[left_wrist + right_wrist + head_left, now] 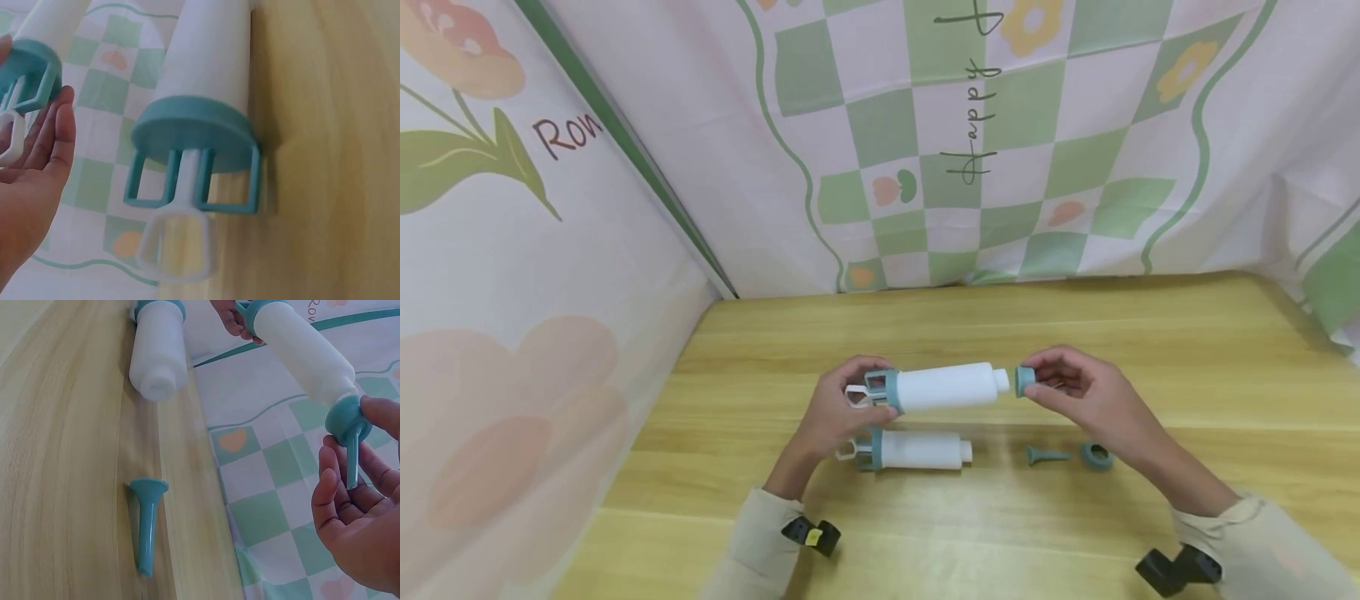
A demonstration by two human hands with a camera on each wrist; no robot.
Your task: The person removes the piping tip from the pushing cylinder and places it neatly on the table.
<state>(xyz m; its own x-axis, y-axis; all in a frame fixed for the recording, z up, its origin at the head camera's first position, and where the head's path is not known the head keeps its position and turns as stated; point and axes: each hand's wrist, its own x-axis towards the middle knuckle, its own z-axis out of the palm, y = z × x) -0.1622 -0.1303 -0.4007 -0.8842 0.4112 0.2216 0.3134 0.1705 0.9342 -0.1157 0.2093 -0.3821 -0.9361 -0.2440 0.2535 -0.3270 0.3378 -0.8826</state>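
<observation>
My left hand (829, 410) grips a white icing syringe (947, 386) by its teal finger-grip collar (28, 65), above the table. Out of the collar sticks a white plunger handle (11, 139) with a loop. My right hand (1093, 392) pinches a teal screw cap (344, 417) between thumb and fingers, and a thin teal nozzle (353, 464) points out of it. The cap stands close to the syringe's narrow tip, lined up with it; a small gap shows in the head view. Nearer me lies a second white syringe (921, 450), with its own teal collar (195, 128).
On the wooden table (985, 533), right of the second syringe, lie a loose teal nozzle (147, 525) with a flared end and a teal ring cap (1097, 455). Printed cloth (951, 125) hangs behind the table's far edge, and more cloth (512, 292) stands at the left.
</observation>
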